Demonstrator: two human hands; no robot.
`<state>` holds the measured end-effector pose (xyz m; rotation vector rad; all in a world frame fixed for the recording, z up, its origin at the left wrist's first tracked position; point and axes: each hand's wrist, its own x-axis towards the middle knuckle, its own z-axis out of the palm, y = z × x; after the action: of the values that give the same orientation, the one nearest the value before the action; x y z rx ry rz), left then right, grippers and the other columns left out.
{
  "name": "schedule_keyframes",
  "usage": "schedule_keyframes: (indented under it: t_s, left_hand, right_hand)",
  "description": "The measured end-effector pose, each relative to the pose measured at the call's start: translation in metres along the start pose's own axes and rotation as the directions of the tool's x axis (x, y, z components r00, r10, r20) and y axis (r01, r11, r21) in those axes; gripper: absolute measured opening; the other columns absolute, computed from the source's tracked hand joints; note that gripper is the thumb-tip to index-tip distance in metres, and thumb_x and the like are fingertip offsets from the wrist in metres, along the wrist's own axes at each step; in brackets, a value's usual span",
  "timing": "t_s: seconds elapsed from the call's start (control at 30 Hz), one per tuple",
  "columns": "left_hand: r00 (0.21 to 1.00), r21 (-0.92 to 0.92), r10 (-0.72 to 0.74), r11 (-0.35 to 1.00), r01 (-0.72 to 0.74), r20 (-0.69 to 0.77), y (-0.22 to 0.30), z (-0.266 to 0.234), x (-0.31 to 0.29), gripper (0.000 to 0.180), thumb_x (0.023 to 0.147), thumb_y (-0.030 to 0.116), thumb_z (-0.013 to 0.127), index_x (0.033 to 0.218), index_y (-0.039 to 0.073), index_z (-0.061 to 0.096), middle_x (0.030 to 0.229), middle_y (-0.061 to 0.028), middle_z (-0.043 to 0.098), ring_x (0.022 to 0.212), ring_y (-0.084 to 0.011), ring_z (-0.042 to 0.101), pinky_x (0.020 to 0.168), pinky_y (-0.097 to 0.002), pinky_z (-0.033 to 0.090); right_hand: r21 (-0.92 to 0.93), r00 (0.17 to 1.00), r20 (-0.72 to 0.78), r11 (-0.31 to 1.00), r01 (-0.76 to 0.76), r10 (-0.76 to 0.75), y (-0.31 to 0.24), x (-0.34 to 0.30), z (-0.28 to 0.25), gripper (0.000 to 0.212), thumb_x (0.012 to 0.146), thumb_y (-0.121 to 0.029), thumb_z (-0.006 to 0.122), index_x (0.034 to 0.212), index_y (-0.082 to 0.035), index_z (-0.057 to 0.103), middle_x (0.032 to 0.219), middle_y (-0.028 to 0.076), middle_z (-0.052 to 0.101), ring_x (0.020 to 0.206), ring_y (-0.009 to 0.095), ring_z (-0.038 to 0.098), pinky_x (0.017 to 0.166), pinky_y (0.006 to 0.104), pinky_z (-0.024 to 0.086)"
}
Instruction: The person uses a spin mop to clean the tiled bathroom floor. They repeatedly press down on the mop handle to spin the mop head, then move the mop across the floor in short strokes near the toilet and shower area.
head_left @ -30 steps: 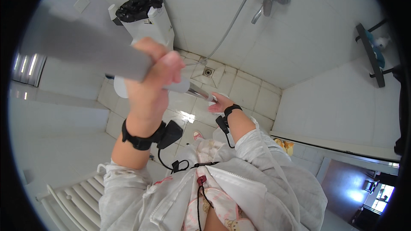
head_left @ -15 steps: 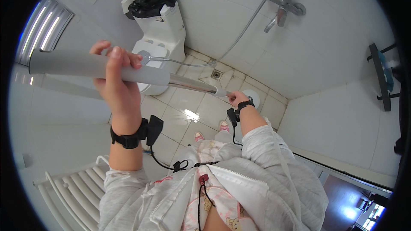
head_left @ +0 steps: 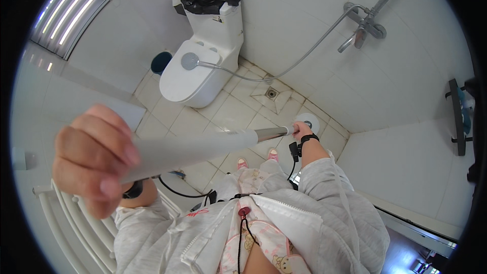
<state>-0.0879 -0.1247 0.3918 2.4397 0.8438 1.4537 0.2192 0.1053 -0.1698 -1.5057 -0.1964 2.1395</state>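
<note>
A long pole (head_left: 203,144) slants across in front of me, with a thick light-grey sleeve toward my left and a thin shiny metal shaft toward my right. Curled around the sleeve's near upper end, my left hand (head_left: 94,160) is closed and close to the camera. My right hand (head_left: 303,132) grips the thin lower shaft. Just beyond it, a white round disc (head_left: 315,120) shows on the floor, partly covered by that hand. Whether the pole joins the disc cannot be seen.
A white toilet (head_left: 187,81) stands ahead, a shower head (head_left: 190,61) lying on its lid, its hose running to a wall tap (head_left: 361,30). A dark bucket (head_left: 161,63) sits left of it. White rails (head_left: 76,223) are at lower left, a shelf (head_left: 458,116) at right.
My left hand has moved down and nearer to me, now around the sleeve's upper end instead of its middle. The pole's upper end has swung toward me; the view has shifted left.
</note>
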Motion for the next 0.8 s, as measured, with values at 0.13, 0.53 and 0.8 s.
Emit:
schedule_keyframes:
  t_s: [0.13,0.53,0.8]
  left_hand:
    - [0.966,-0.533,0.091,0.845,0.054,0.242,-0.012,-0.023,-0.022,0.015,0.076,0.026,0.068,0.073,0.011,0.066,0.071,-0.0027,0.057,0.067,-0.0119,0.060,0.069,-0.0260,0.052]
    - [0.998,-0.728,0.047,0.683,-0.060,-0.039,0.027,-0.080,-0.136,0.019,0.074,0.013,0.057,0.059,0.007,0.065,0.050,-0.0033,0.058,0.047,-0.0105,0.057,0.060,-0.0230,0.053]
    - [0.980,-0.576,0.042,0.804,-0.149,-0.195,0.086,-0.083,-0.175,0.019,0.072,0.009,0.057,0.054,0.008,0.064,0.047,-0.0013,0.056,0.045,-0.0084,0.056,0.059,-0.0224,0.052]
  right_hand:
    - [0.038,0.997,0.079,0.999,0.011,-0.014,0.007,0.000,0.003,0.013,0.066,0.005,0.051,0.062,-0.003,0.041,0.053,0.007,0.040,0.045,0.020,0.041,0.044,0.0311,0.035]
    - [0.047,0.993,-0.045,0.993,0.110,-0.108,0.043,-0.026,0.120,0.018,0.070,0.002,0.057,0.087,0.002,0.050,0.080,0.012,0.054,0.067,0.022,0.055,0.054,0.0328,0.046]
    - [-0.108,0.971,0.115,0.969,0.222,-0.210,0.013,-0.033,0.212,0.013,0.068,0.003,0.061,0.069,-0.003,0.048,0.067,0.008,0.051,0.056,0.018,0.051,0.045,0.0295,0.042]
